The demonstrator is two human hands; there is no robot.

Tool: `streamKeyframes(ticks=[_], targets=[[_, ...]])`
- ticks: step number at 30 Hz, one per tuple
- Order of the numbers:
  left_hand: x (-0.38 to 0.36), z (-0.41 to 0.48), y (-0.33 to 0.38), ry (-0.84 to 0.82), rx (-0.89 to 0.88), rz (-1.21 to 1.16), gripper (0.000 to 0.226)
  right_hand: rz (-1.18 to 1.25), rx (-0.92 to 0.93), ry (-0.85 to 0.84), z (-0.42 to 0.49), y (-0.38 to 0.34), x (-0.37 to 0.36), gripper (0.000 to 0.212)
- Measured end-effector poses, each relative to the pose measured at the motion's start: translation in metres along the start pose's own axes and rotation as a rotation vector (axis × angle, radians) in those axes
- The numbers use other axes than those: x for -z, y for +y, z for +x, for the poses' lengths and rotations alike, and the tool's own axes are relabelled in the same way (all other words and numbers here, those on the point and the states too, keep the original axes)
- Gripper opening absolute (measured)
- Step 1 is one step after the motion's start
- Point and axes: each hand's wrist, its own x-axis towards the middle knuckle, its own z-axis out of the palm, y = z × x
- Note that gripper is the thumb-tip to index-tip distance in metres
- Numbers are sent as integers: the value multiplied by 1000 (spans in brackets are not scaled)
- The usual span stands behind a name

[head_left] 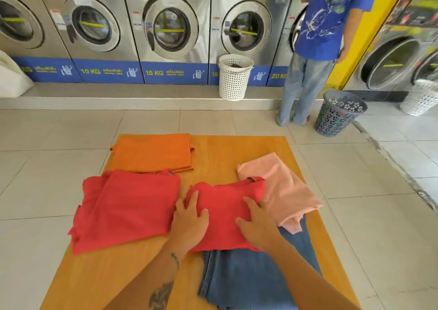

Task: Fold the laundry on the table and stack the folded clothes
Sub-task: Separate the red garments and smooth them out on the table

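On the orange desk (pixel 237 148), a folded red shirt (pixel 123 210) lies at the left with a folded orange shirt (pixel 151 153) just behind it, probably set aside as finished. The left hand (pixel 189 224) and right hand (pixel 258 226) lie open and flat, gripping nothing, on a second red shirt (pixel 225 214), seemingly pressing its fold; it rests on blue jeans (pixel 256 279) beside a pink garment (pixel 282 191). Beyond the tiled floor stand washing machines (pixel 170 27), a white basket (pixel 234 79) and a grey basket (pixel 339 115).

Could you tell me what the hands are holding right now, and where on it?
Nothing is gripped: the left hand and right hand press flat on the middle of the red garment.
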Motion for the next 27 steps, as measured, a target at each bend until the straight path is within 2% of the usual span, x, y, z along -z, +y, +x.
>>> streamKeyframes(ticks=[3, 10, 14, 17, 22, 27], targets=[[1, -3, 6, 5, 2, -107, 69, 162, -23, 18, -1, -1, 12, 59], [6, -28, 15, 142, -25, -351, 61, 263, -92, -27, -7, -5, 22, 50], [14, -30, 10, 96, -43, -463, 57, 446, -130, 12, -22, -11, 17, 49], [29, -34, 0, 47, -41, -559, 55, 469, -46, 64, -36, -22, 9, 53], [71, -59, -31, 106, -20, -714, 53, 425, 153, 94, -63, -78, -11, 54], [148, -82, -77, 297, -95, -666, 53, 421, 357, 35, -78, -153, -47, 51]])
